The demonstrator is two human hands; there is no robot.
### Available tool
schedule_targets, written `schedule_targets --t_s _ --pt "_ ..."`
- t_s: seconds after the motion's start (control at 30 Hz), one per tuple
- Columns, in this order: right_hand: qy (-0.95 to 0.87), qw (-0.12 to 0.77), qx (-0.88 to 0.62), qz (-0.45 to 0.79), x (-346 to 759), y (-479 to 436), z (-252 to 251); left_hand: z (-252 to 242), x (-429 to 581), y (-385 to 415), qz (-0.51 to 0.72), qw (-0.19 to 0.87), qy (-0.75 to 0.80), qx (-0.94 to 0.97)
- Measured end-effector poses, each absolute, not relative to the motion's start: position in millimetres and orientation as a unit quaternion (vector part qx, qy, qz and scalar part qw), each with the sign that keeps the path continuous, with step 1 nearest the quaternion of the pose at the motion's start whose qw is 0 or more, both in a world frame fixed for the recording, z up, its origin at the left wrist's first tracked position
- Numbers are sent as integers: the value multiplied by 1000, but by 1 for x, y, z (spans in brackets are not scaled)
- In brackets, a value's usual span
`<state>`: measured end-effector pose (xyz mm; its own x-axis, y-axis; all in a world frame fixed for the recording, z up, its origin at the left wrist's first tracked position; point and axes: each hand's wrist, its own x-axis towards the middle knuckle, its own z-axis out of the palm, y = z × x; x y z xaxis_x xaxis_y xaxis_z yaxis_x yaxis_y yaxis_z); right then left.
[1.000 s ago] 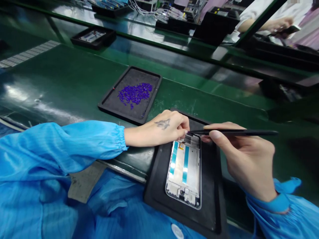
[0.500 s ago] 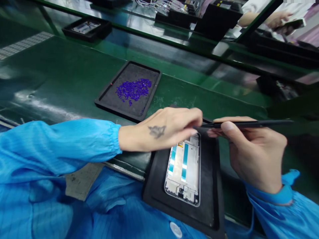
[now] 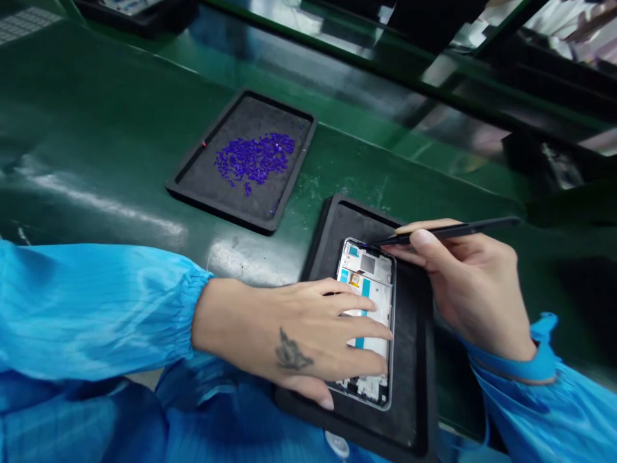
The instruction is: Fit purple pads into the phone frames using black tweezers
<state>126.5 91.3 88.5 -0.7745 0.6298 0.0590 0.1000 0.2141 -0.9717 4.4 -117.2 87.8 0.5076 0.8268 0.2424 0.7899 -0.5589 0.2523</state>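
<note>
A silver phone frame (image 3: 384, 289) with teal strips lies in a black tray (image 3: 409, 360) near the front edge of the table. Across its middle and lower part rests my left hand (image 3: 299, 331), its fingers spread over the frame. My right hand (image 3: 475, 283) pinches black tweezers (image 3: 463, 229), whose tips reach the top edge of the frame. Whether the tips hold anything is too small to tell. Farther back and left, many small purple pieces (image 3: 255, 157) lie in a second black tray (image 3: 193, 177).
The green table (image 3: 96, 122) spreads under both trays. Another dark tray (image 3: 144, 22) stands at the top left beside a light grid strip (image 3: 29, 22). A rail and dark equipment run along the back. Blue sleeves cover both forearms.
My left hand has left the tweezer tips and come down flat on the phone frame, fingers spread. The tweezers in my right hand have moved left, to the frame's top edge. The view has shifted.
</note>
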Motion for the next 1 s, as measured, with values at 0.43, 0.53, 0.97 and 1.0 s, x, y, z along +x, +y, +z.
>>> schedule_targets --t_s 0.43,0.53,0.97,1.0 --pt "-759 242 -243 553 127 94 86 86 2 -92 223 -228 374 871" --pt "-792 248 -226 511 128 93 85 89 2 -94 248 -273 388 844" --pt "-895 247 -182 324 130 86 94 84 4 -94 321 -316 358 818" --pt "-897 247 -180 319 130 86 94 84 4 -93 323 -314 357 819"
